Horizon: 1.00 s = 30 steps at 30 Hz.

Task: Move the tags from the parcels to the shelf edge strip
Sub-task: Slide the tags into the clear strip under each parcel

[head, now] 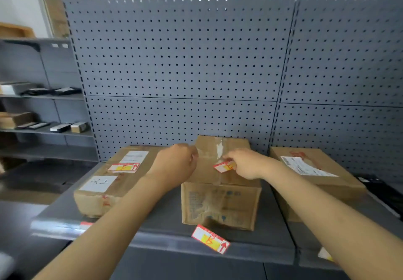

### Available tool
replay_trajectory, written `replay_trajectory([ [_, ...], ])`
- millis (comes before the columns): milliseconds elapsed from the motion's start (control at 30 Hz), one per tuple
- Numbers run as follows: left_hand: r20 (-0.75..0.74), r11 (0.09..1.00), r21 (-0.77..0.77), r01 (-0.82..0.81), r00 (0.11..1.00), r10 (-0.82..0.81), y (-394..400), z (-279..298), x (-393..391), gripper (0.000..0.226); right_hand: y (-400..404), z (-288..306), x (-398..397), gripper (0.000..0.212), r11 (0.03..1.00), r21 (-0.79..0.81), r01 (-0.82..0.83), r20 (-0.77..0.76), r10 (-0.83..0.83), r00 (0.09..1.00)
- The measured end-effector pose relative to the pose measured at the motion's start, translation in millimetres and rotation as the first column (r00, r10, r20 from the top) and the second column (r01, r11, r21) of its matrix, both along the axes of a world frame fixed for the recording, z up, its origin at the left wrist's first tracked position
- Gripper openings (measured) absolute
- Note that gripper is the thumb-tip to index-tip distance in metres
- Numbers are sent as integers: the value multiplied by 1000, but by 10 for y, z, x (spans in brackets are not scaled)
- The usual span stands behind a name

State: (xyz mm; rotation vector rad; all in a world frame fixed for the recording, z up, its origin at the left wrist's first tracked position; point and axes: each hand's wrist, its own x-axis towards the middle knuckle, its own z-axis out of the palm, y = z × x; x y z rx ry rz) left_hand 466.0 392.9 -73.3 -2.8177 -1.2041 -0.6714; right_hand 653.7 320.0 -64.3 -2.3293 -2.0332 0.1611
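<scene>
Now 3 parcels [220,199] on shelf [161,220]; right hand [246,164] pinches 1 tag [223,167]; left hand [176,164] fisted, holding nothing.

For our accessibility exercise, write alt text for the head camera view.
A person's right hand pinches a red-bordered tag on top of the middle parcel, while the left hand rests on it. Another tag sits on the shelf edge strip.
</scene>
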Motion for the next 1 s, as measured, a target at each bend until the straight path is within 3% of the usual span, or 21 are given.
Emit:
replay_trajectory([
  [233,-11,999,-18,36,999,-36,108,0,132,23,145,36,180,37,997,-73,-8,36,11,999],
  [533,-13,999,-30,43,999,-43,99,-2,172,23,192,77,194,36,990,-137,39,-106,-54,993],
  [633,-5,998,-19,53,999,-54,44,8,190,23,132,92,158,37,998,-31,58,-147,-62,987],
  [767,10,996,3,90,996,-90,-56,32,186,23,23,37,147,15,982,178,65,-191,-31,981],
  [867,1,990,19,143,990,-143,-145,42,237,24,-157,-49,192,12,945,297,138,-206,-78,975],
  [1000,-12,965,60,255,967,-255,-379,35,526,24,-592,-142,325,31,890,377,255,-220,-181,959],
])
